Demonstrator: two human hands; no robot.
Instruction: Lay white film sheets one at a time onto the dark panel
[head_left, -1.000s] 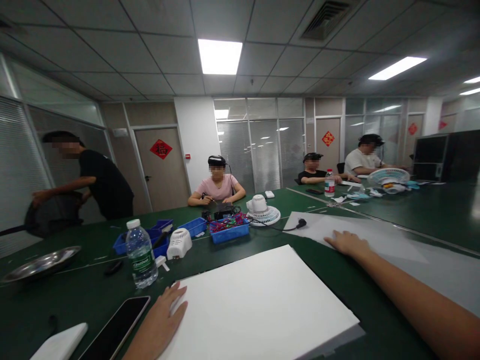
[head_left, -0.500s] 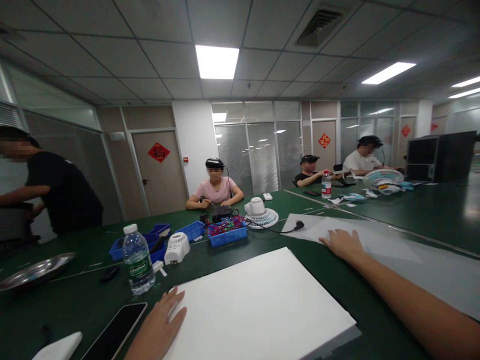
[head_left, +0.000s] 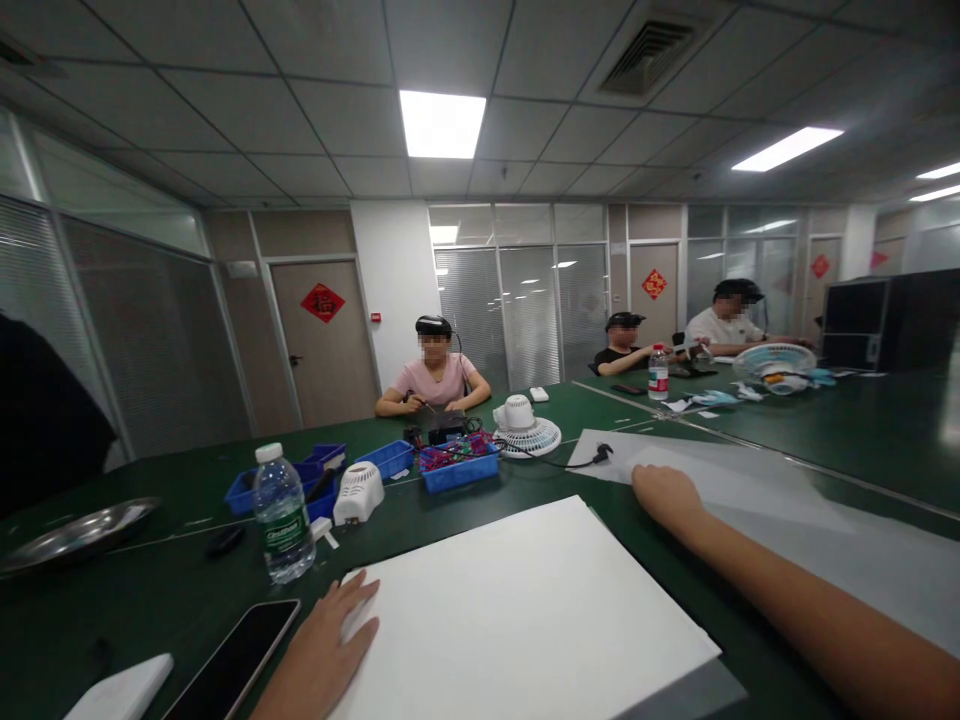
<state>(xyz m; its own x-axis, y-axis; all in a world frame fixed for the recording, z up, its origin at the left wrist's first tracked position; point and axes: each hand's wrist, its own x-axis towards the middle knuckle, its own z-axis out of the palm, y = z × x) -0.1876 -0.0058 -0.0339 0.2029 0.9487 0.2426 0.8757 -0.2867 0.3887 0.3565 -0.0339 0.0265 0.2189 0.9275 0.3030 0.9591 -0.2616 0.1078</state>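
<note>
Head view: person seated at green table [head_left: 150, 590], both forearms out. White board [head_left: 525, 610] lies flat directly in front, long axis running from near-left to far-right, approx. diagonal across the view. Left hand [head_left: 326, 640] rests palm down on the board's near-left corner, fingers spread and flat, not gripping anything; it is the closer hand to the board. Right hand [head_left: 667, 492] lies further out, past the board's far-right corner, palm down on a thin grey sheet [head_left: 750, 480], fingers loosely curled, nothing clamped as far as can be seen. Board and grey sheet appear apart, strip of table between. Black phone [head_left: 232, 665] lies just left of the left hand, white pad [head_left: 120, 690] beyond it at the table edge. Water bottle [head_left: 283, 512] stands upright behind the left hand, with small white fan part [head_left: 358, 492], blue bins [head_left: 457, 462] and white fan [head_left: 525, 428] further back. Other persons sit across, hands well apart from this station.
</note>
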